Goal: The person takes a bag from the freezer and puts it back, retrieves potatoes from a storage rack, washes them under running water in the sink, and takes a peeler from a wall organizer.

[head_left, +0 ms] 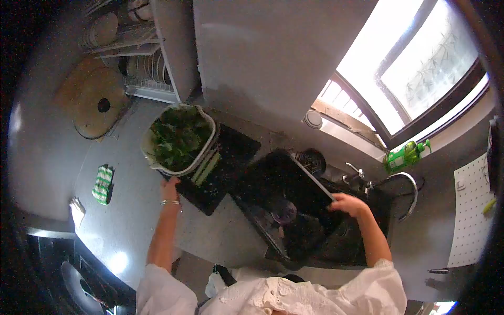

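Note:
A white basket [213,137] full of leafy greens [180,135] rests partly on a black board [237,147] on the counter. My left hand [170,187] is closed at the near corner of the basket, its fingertips partly hidden below the rim. Green stalks [207,169] lie on the board along the basket's right side. Over the sink, my right hand [348,205] grips the pale-edged side of a dark rectangular tray [273,170], which sits tilted. A small purplish round object [284,211] shows near the tray; its kind is unclear.
The tap [407,181] and a green pump bottle [403,156] stand right of the sink, below an open window. On the left counter lie a green-striped cloth [103,185] and a white item [77,211]. A dish rack [149,79] with plates stands at the back left.

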Tool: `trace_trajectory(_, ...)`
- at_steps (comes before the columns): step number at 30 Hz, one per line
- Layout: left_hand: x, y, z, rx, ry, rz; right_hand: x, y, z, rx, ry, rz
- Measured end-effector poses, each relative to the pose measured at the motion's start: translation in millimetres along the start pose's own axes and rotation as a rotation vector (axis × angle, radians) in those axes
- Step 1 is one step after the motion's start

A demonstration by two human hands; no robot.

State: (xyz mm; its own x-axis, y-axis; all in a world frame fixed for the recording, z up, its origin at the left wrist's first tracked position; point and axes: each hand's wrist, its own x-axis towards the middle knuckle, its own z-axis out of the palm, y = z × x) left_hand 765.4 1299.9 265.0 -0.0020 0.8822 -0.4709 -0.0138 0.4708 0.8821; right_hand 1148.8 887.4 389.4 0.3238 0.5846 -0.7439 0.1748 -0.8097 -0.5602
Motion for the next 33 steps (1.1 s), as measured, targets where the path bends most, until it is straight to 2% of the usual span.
trace_trajectory(3,-17.8,37.8,-18.3,-0.058,-0.014,0.052,70.3,-36.1,-5.2,-0.080,0.022,-0.186)
trace_trajectory(5,-51.2,80.9,-13.5,-0.017,0.000,0.078,98.2,-99.5,-13.5,-0.209,-0.094,-0.195)
trace_trajectory(7,-40.2,82.7,-15.6,-0.145,-0.040,0.081,174.8,-114.4,-21.8,-0.398,0.002,-0.354)
trace_trajectory(9,-42.3,90.3,-14.9,-0.215,-0.073,0.116,220.6,-148.3,-17.4,-0.415,0.180,-0.538)
trace_trajectory(11,-63.5,105.3,0.1,-0.227,-0.104,0.184,257.9,-167.3,-8.4,-0.441,0.623,-0.778)
trace_trajectory(13,-69.2,112.5,17.2,-0.190,-0.085,0.146,266.6,-188.0,-2.8,-0.241,0.612,-0.724)
trace_trajectory(15,-64.6,111.5,25.2,-0.203,-0.125,0.141,253.1,-185.9,5.1,-0.044,0.722,-0.698)
trace_trajectory(17,-49.0,99.7,36.3,-0.276,-0.220,0.172,220.4,-164.5,24.0,0.148,0.956,-0.707)
trace_trajectory(18,-63.1,104.7,48.1,-0.208,-0.102,0.143,215.3,-146.1,38.7,0.310,0.898,-0.642)
trace_trajectory(20,-55.4,94.3,64.3,-0.236,-0.150,0.095,220.0,-108.3,80.9,0.530,0.732,-0.539)
trace_trajectory(22,-55.7,86.9,79.8,-0.239,-0.204,0.064,145.8,-135.4,102.8,0.874,0.348,-0.376)
trace_trajectory(23,-61.7,83.5,88.0,-0.230,-0.231,0.058,146.8,-130.8,115.1,0.921,0.231,-0.453)
trace_trajectory(24,-66.9,80.4,95.4,-0.221,-0.260,0.052,158.3,-125.8,126.8,0.939,0.245,-0.550)
trace_trajectory(27,-71.2,61.4,114.8,-0.136,-0.074,0.061,183.9,-122.8,140.2,1.054,0.209,-0.505)
trace_trajectory(30,-84.8,51.4,125.6,-0.102,-0.162,0.028,185.6,-129.3,133.2,1.194,0.120,-0.563)
trace_trajectory(33,-74.7,39.1,131.6,-0.067,-0.085,0.008,190.7,-132.3,129.8,1.176,0.070,-0.617)
